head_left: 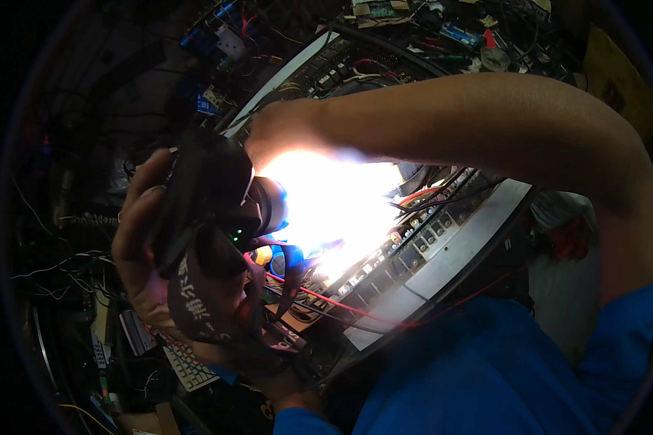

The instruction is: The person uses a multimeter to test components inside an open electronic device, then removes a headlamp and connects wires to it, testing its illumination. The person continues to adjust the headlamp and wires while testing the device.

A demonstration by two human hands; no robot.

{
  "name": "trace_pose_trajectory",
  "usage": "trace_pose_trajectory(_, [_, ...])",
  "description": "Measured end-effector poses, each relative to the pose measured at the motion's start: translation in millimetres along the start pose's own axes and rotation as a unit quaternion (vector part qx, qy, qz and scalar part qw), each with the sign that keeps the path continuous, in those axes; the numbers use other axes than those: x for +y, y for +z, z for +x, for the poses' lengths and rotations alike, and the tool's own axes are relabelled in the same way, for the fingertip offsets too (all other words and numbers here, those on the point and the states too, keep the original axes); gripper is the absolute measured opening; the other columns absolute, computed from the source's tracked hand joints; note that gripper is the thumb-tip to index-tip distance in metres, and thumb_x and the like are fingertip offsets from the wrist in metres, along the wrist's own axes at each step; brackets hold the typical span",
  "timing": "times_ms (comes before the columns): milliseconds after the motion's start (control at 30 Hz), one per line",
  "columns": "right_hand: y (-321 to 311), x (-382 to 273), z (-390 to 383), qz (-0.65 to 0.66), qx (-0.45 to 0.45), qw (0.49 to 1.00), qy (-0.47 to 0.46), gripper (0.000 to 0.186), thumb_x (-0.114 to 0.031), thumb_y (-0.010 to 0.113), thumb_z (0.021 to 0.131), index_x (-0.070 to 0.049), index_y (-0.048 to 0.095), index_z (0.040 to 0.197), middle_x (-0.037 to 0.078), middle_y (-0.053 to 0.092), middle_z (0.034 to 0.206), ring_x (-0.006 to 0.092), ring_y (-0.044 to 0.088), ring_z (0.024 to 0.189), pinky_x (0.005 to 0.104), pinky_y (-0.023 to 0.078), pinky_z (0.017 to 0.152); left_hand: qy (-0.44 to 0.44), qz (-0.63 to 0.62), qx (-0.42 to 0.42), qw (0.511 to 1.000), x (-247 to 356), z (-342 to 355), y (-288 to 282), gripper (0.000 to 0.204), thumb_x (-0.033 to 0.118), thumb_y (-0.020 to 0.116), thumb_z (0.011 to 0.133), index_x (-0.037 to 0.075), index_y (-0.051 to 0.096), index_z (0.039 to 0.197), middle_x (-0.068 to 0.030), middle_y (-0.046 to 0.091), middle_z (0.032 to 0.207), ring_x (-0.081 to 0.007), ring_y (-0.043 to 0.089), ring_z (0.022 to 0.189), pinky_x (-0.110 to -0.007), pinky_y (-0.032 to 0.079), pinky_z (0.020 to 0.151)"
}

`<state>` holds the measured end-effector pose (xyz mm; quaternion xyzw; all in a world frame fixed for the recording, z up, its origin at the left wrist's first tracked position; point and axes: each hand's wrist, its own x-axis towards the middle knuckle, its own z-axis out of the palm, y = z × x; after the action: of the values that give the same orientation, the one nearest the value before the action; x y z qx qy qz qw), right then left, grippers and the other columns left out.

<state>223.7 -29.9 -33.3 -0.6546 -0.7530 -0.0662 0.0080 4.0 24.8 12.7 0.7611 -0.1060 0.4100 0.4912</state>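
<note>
A black headlamp (214,170) with a patterned elastic strap (203,301) is gripped by my left hand (138,254), whose fingers wrap around its back. Small green lights glow on the lamp, and its beam is strong enough to white out the middle of the view. Below it lies an opened electronic chassis (457,264) with pale metal side rails, rows of components and loose wires. My right arm reaches across from the right. My right hand (286,134) is over the chassis beside the lamp, its fingers hidden by the lamp and glare.
Red and black wires (355,312) run over the near rail. Tangled cables, a pale keyboard (189,366) and dark clutter lie at the left. Circuit boards and small parts (461,36) crowd the far side. A yellowish panel (620,72) stands at the far right.
</note>
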Motion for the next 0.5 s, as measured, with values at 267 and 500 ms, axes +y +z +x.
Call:
trace_pose_trajectory(267, [-2.1, 1.4, -5.0, 0.033, 0.04, 0.999, 0.0, 0.016, -0.02, 0.07, 0.095, -0.008, 0.075, 0.104, 0.016, 0.077, 0.104, 0.0384, 0.074, 0.104, 0.0491, 0.062, 0.085, 0.001, -0.016, -0.004, 1.0, 0.5, -0.3, 5.1, 0.079, 0.02, 0.085, 0.082, -0.003, 0.052, 0.15, -0.028, 0.052, 0.159, -0.0351, 0.064, 0.136, -0.044, 0.06, 0.111])
trace_pose_trajectory(500, [1.9, 12.8, -3.0, 0.049, 0.025, 0.998, -0.014, 0.018, -0.02, 0.068, 0.095, -0.005, 0.074, 0.103, 0.017, 0.076, 0.102, 0.0402, 0.074, 0.102, 0.05, 0.062, 0.084, -0.007, -0.037, 0.009, 0.999, -7.0, -2.4, 0.8, 0.081, 0.026, 0.092, 0.084, 0.002, 0.053, 0.15, -0.027, 0.053, 0.158, -0.0349, 0.065, 0.134, -0.048, 0.065, 0.105])
